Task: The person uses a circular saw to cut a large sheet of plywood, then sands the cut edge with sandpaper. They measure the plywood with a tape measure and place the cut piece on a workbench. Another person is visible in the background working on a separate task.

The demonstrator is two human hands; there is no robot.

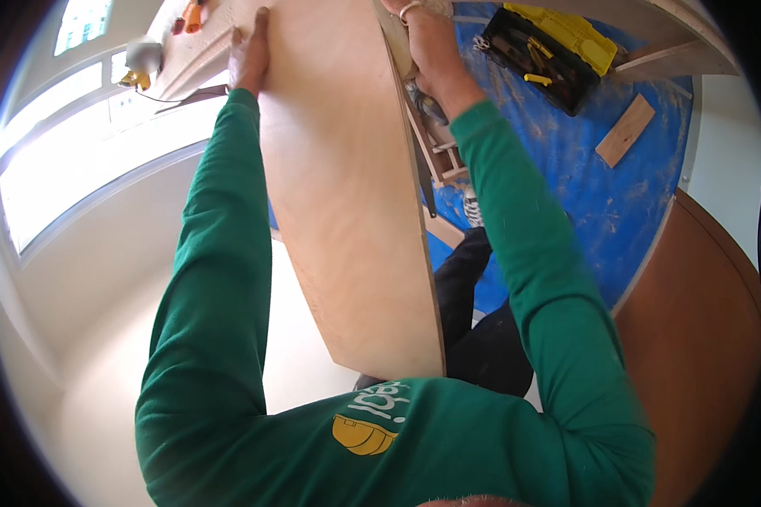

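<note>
A long pale plywood board (338, 169) runs from the top of the view down to my torso, its near corner cut at a slant. My left hand (250, 56) rests at its far left edge, fingers stretched out. Along the far right edge, my right hand (435, 55) is closed, its fingers mostly hidden. A beige piece (399, 46) shows between that hand and the board; what it is I cannot tell. Below the right hand, a narrow dark strip (429, 194) sticks out beside the board's edge.
A blue sheet (558, 203) covers the floor at right. On it are an open black-and-yellow toolbox (541, 63) with tools and a loose wood offcut (625, 130). A small wooden frame (448, 152) stands below the board. An orange tool (193, 15) lies at far left; windows line the left wall.
</note>
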